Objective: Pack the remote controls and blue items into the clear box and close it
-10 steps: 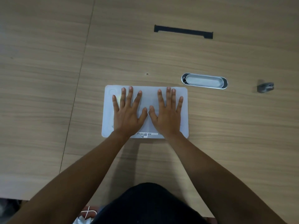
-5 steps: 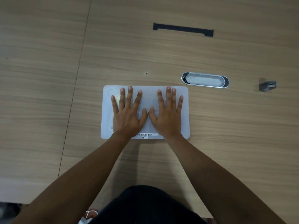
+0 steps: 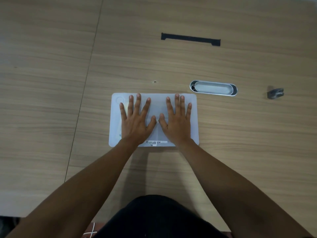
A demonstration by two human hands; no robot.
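The clear box (image 3: 115, 117) lies flat on the wooden table in front of me with its frosted white lid on. My left hand (image 3: 135, 121) rests palm down on the lid's left half, fingers spread. On the right half my right hand (image 3: 176, 122) lies flat the same way, thumbs almost touching. A barcode label (image 3: 154, 143) shows at the lid's near edge between my wrists. What is inside the box is hidden by the cloudy lid and my hands; no remote controls or blue items are visible anywhere.
A silver oval cable grommet (image 3: 213, 88) is set in the table just beyond the box's right corner. A small grey clip (image 3: 275, 93) lies far right. A black slot (image 3: 190, 39) sits farther back. A table seam (image 3: 85, 83) runs on the left.
Both hands stay flat on the lid in the same place. Only the view has shifted slightly.
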